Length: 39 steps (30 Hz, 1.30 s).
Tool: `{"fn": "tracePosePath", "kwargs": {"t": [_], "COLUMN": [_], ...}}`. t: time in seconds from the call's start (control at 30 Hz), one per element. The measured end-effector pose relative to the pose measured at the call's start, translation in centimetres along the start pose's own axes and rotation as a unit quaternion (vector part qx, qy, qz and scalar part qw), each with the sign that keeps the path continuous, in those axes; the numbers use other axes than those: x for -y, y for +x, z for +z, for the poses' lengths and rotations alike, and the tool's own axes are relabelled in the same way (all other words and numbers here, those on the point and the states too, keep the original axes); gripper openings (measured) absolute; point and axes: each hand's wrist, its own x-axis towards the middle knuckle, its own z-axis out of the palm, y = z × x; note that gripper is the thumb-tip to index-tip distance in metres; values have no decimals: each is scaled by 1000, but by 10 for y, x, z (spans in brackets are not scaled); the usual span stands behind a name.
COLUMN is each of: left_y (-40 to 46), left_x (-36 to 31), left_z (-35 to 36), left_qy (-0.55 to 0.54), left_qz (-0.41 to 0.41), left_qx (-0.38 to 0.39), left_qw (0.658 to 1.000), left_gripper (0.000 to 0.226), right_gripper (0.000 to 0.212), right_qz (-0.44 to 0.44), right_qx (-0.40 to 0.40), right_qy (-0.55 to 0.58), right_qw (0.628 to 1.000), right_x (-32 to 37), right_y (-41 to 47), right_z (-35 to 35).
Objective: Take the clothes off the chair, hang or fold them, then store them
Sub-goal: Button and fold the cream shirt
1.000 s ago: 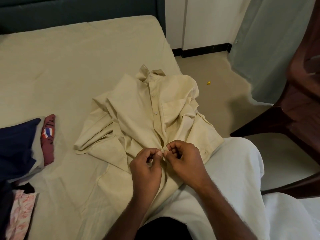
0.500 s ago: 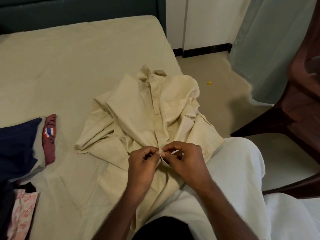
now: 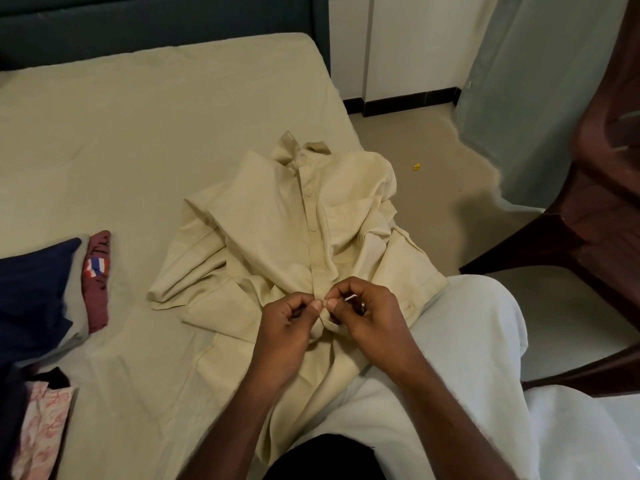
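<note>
1. A cream button-front shirt (image 3: pixel 294 237) lies face up and rumpled on the bed (image 3: pixel 138 140), collar toward the dark headboard (image 3: pixel 156 26), its lower part draped over the person's lap.
2. The shirt's front strip is buttoned down its upper length; a chest pocket shows on one side, and both sleeves are bunched in loose folds beside the body.
3. The left hand (image 3: pixel 285 334) and right hand (image 3: pixel 372 317) meet at the lower end of the button strip, thumbs and forefingers pinching the cloth, the other fingers curled.
4. At the bed's left edge lie a navy garment (image 3: pixel 31 289), a folded maroon garment (image 3: pixel 97 278) with a striped patch just beside it, and a pink patterned cloth (image 3: pixel 41 431) nearer the camera.
5. A dark brown chair (image 3: pixel 595 220) stands to the right on the floor, close to the person's white-clad knee.
6. A small yellow scrap (image 3: pixel 416 166) lies on the floor, near a pale curtain (image 3: pixel 519 98).
</note>
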Motion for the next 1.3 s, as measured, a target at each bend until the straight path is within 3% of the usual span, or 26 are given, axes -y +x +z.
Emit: {"fn": "tracePosePath", "kwargs": {"t": [0.13, 0.23, 0.3, 0.37, 0.43, 0.6, 0.63, 0.7, 0.77, 0.93, 1.07, 1.17, 1.23, 1.3], "left_y": [1, 3, 8, 13, 19, 37, 39, 38, 40, 39, 32, 31, 32, 33], "left_x": [2, 0, 0, 3, 4, -12, -16, -24, -31, -40, -46, -44, -42, -44], "left_z": [-2, -7, -19, -37, -58, -100, -105, -111, -115, -121, -128, -133, -134, -133], "left_qy": [28, 34, 82, 215, 327, 336, 327, 296, 242, 113, 25, 3, -29, -64], "left_qz": [27, 42, 54, 69, 92, 149, 155, 142, 118, 95, 72, 47, 23, -7], "left_qx": [3, 41, 111, 172, 164, 101, 100, 104, 111, 80, 97, 133, 129, 116], "left_qw": [999, 998, 989, 959, 926, 925, 927, 939, 957, 986, 992, 990, 991, 991], "left_gripper": [19, 38, 35, 13, 7, 12, 17, 21, 8, 30, 18, 6, 20, 30], "right_gripper": [5, 31, 39, 36, 32, 7, 6, 22, 31, 4, 18, 10, 2, 11], "right_qz": [1, 6, -6, -24, -47, -100, -101, -90, -84, -81, -53, -84, -117, -113], "right_qx": [1, 28, 34, -5, -64, -154, -165, -187, -197, -138, -120, -122, -132, -148], "right_qy": [16, -12, -74, -124, -166, -276, -290, -288, -259, -210, -223, -270, -308, -324], "right_qw": [1000, 1000, 997, 992, 983, 944, 937, 935, 942, 965, 966, 952, 935, 928], "right_x": [1, 3, 1, 0, -2, -6, -7, -6, -4, -4, -9, -10, -11, -12], "right_y": [-1, -5, -6, -5, -3, 1, 2, 2, 1, -2, -5, -3, -1, 0], "right_z": [0, 0, 0, -2, -7, -15, -18, -22, -26, -30, -34, -33, -31, -30]}}
